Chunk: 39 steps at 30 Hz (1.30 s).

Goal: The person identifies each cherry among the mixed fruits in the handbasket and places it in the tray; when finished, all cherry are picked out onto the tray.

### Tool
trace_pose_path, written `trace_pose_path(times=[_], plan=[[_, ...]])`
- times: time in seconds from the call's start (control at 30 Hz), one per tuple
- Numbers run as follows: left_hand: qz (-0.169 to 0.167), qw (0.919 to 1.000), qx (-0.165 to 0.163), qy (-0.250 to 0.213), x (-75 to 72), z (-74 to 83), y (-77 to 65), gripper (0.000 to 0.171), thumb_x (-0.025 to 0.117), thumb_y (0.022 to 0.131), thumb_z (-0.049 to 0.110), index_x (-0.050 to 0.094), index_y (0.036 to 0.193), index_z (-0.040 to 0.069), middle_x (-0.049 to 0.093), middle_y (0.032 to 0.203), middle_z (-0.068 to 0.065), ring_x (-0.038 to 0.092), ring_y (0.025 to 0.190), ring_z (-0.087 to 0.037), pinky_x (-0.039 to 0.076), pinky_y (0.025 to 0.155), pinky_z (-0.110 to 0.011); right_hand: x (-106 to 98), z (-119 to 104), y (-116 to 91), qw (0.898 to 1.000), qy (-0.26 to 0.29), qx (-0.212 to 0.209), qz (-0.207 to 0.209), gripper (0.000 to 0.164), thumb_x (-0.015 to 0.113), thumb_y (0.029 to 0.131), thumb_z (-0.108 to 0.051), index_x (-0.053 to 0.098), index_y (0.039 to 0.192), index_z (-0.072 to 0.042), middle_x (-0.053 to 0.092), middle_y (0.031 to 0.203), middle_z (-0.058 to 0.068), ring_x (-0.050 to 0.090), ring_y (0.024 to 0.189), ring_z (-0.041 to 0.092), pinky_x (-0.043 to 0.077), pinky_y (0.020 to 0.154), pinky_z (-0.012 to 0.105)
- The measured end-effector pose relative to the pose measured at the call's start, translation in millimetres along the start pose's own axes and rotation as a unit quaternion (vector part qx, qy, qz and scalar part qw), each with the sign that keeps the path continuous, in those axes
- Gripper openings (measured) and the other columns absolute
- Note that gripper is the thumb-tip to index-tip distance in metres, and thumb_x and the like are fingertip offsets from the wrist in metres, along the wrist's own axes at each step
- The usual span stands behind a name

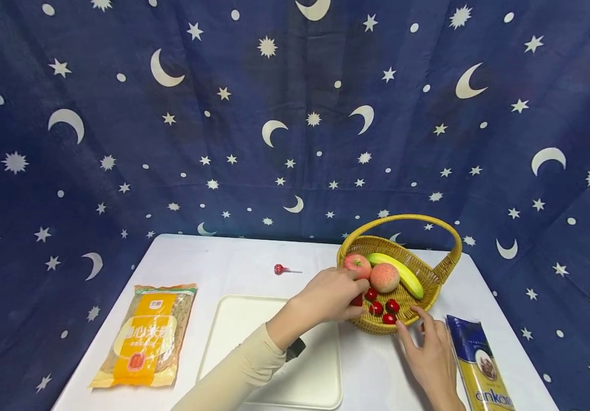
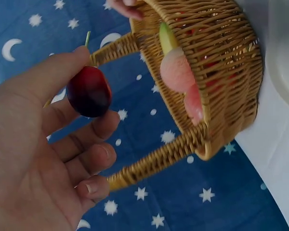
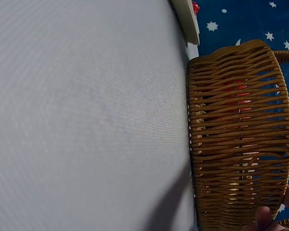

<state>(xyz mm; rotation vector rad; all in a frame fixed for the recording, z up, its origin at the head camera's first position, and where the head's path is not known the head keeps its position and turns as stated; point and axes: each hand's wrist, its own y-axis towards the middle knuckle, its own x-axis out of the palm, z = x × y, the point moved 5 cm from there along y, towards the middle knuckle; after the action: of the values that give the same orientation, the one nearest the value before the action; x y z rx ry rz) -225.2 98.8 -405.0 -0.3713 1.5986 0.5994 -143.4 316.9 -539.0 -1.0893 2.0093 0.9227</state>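
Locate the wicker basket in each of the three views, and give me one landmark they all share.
Head: right of centre on the white table, the wicker basket with fruit inside and its handle raised.
Left wrist: upper right, turned sideways in the picture, beyond the left hand.
Right wrist: along the right side, its woven outer wall showing.
Shared landmark: the blue star-and-moon cloth.

The head view looks forward and slightly down from above the table (image 1: 243, 262), far enough back to take in the basket (image 1: 420, 268) and the starry cloth (image 1: 243, 114) behind. The left wrist view, tipped sideways, looks closely past the left hand (image 2: 38, 139) to the basket; the right wrist view, also sideways, skims low over the table towards the basket's woven side, so all three share it.
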Motion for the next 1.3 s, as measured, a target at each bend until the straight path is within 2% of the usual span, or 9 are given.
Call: trace_pose_path(times=[0.13, 0.3, 0.47, 0.6, 0.8, 0.97, 1.17, 1.3], plan=[[0.023, 0.9995, -0.020, -0.007, -5.4, -9.6, -27.0, 0.029, 0.080, 0.092, 0.050, 0.070, 0.105, 0.026, 0.063, 0.092, 0.011, 0.057, 0.079, -0.006, 0.047, 0.073, -0.025, 3.2, -2.6, 0.1, 1.000, -0.005, 0.009, -0.018, 0.057, 0.072, 0.099, -0.045, 0.057, 0.147, -0.019, 0.056, 0.107, 0.015, 0.048, 0.092, 0.029, 0.033, 0.071, 0.036], [0.042, 0.9985, -0.031, -0.014, -8.4, -16.9, -53.1, 0.030, 0.080, 0.092, 0.049, 0.071, 0.109, 0.026, 0.059, 0.088, 0.011, 0.050, 0.075, -0.004, 0.041, 0.070, -0.021, 3.4, -3.6, -0.7, 0.998, -0.018, 0.041, -0.038, 0.058, 0.066, 0.102, -0.048, 0.054, 0.149, -0.017, 0.053, 0.110, 0.016, 0.045, 0.092, 0.029, 0.031, 0.071, 0.037], [0.054, 0.9968, -0.055, -0.022, -7.8, -22.7, -68.3, 0.027, 0.080, 0.092, 0.049, 0.069, 0.101, 0.026, 0.056, 0.083, 0.012, 0.046, 0.072, -0.004, 0.037, 0.067, -0.021, 1.2, -1.9, -1.3, 0.999, -0.014, 0.037, -0.029, 0.057, 0.067, 0.102, -0.046, 0.055, 0.148, -0.015, 0.054, 0.108, 0.016, 0.046, 0.090, 0.028, 0.032, 0.070, 0.036], [0.065, 0.9937, -0.081, -0.041, -3.5, -30.7, -84.7, 0.028, 0.082, 0.091, 0.047, 0.070, 0.103, 0.025, 0.058, 0.086, 0.011, 0.049, 0.075, -0.004, 0.040, 0.068, -0.021, 1.8, -2.7, -2.1, 0.999, -0.009, 0.034, -0.026, 0.056, 0.068, 0.101, -0.046, 0.056, 0.146, -0.015, 0.055, 0.107, 0.017, 0.046, 0.090, 0.028, 0.032, 0.070, 0.036], [0.093, 0.9830, -0.138, -0.077, 6.6, -48.8, -113.1, 0.035, 0.088, 0.086, 0.039, 0.072, 0.111, 0.022, 0.062, 0.092, 0.009, 0.054, 0.080, -0.007, 0.048, 0.073, -0.025, 1.1, -4.1, -2.6, 1.000, -0.011, 0.025, -0.011, 0.055, 0.069, 0.101, -0.044, 0.057, 0.146, -0.015, 0.056, 0.106, 0.017, 0.046, 0.089, 0.029, 0.031, 0.071, 0.038], [0.118, 0.9738, -0.178, -0.078, 14.6, -64.2, -140.2, 0.032, 0.090, 0.083, 0.035, 0.070, 0.104, 0.022, 0.057, 0.086, 0.011, 0.049, 0.077, -0.005, 0.045, 0.071, -0.023, 2.3, -6.1, -2.3, 1.000, -0.011, 0.026, -0.013, 0.055, 0.066, 0.102, -0.046, 0.056, 0.146, -0.013, 0.054, 0.106, 0.017, 0.045, 0.090, 0.030, 0.030, 0.073, 0.039], [0.116, 0.9594, -0.243, -0.083, 33.6, -82.3, -175.4, 0.037, 0.093, 0.080, 0.030, 0.069, 0.107, 0.021, 0.056, 0.086, 0.012, 0.049, 0.078, -0.005, 0.044, 0.070, -0.024, 3.0, -5.8, -3.2, 1.000, -0.013, 0.020, -0.009, 0.054, 0.068, 0.101, -0.043, 0.056, 0.145, -0.013, 0.055, 0.103, 0.017, 0.045, 0.088, 0.030, 0.030, 0.073, 0.039], [0.116, 0.9497, -0.280, -0.080, 45.3, -95.6, -192.6, 0.039, 0.094, 0.079, 0.026, 0.070, 0.108, 0.018, 0.060, 0.088, 0.008, 0.050, 0.077, -0.008, 0.046, 0.071, -0.028, 3.8, -4.2, -3.0, 0.999, -0.015, 0.033, -0.018, 0.055, 0.066, 0.103, -0.044, 0.054, 0.147, -0.013, 0.053, 0.103, 0.017, 0.042, 0.088, 0.030, 0.028, 0.074, 0.040]])
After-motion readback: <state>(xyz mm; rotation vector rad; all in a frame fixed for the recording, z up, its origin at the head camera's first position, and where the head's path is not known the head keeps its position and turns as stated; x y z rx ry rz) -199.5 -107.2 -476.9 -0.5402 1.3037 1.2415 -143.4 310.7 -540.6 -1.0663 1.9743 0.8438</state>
